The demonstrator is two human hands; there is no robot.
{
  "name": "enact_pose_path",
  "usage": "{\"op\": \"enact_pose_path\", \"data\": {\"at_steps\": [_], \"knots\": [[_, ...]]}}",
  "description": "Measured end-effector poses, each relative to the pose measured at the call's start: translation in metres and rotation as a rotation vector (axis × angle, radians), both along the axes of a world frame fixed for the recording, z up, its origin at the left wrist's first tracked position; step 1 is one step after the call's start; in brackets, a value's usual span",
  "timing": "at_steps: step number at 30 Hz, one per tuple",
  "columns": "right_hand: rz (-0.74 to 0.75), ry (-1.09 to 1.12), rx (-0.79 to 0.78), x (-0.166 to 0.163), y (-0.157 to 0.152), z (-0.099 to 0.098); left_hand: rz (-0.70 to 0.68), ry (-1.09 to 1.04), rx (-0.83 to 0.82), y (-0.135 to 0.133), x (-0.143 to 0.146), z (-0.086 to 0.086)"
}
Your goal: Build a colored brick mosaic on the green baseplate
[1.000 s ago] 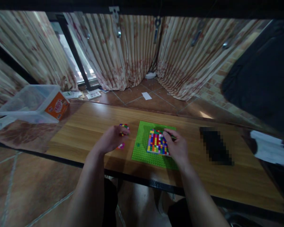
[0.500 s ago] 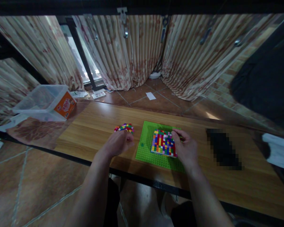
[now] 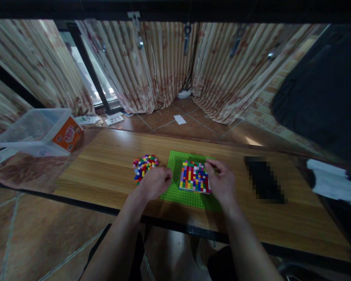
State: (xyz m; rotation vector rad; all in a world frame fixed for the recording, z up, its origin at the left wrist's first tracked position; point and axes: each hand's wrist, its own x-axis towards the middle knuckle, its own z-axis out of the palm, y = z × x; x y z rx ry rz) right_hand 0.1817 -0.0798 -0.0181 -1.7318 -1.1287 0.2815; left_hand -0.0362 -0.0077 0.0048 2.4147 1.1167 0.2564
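Note:
A block of small multicoloured toy bricks (image 3: 194,176) sits on a green studded baseplate (image 3: 175,194) on the wooden table. Along the right edge of this block is my right hand (image 3: 222,181), its thumb and forefinger bent close together at the far right corner; whatever lies between them is hidden. My left hand (image 3: 156,181) is over the baseplate's left edge, just short of the block. Its fingers are pinched together, and anything in them is too small to make out. Behind that wrist lies a pile of loose bricks (image 3: 143,166), partly covered by the hand.
A dark pixelated flat shape (image 3: 265,179) lies on the table (image 3: 99,168) at the right. A clear plastic box with an orange label (image 3: 68,134) stands at the far left. Papers (image 3: 114,119) lie beyond the table, before striped curtains (image 3: 146,70). A dark form fills the upper right.
My left hand has moved right from the loose pile to the baseplate, uncovering more of the pile. My right hand stays at the block's right edge. The whole view has shifted slightly.

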Motion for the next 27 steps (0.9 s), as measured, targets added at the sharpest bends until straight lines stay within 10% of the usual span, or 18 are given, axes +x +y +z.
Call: {"op": "enact_pose_path", "data": {"at_steps": [9,27], "knots": [[-0.004,0.059,0.013,-0.001,0.000,0.001,0.057,-0.519,0.024,0.001,0.028,-0.003],[0.011,0.069,0.035,0.000,-0.004,0.007,0.123,-0.434,0.260,-0.006,0.062,-0.005]]}}
